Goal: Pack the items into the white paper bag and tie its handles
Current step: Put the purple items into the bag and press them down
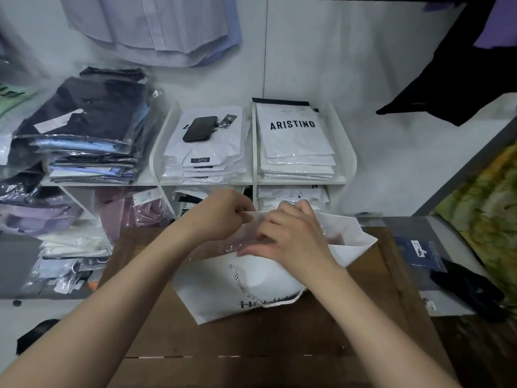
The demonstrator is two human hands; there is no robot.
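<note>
On the wooden table (279, 345), the left hand (221, 214) pinches the white paper bag (251, 278) at its far rim. The right hand (291, 236), fingers together, presses the plastic-wrapped garment (212, 247) in its mouth.

The light is cool, soft and fairly dim, with a bluish cast on the wall (363, 65). It falls evenly, so my forearms throw only a faint shadow on the table (251, 345). The white paper bag (251, 278) is the brightest patch, nearly washed out. Small glints sit on the plastic round the white shirt packs (296, 152). Haze fogs the stack of dark shirts (92, 116) at the left edge. My left hand (221, 214) and right hand (291, 236) look soft. Shelf lines bow toward the edges.
</note>
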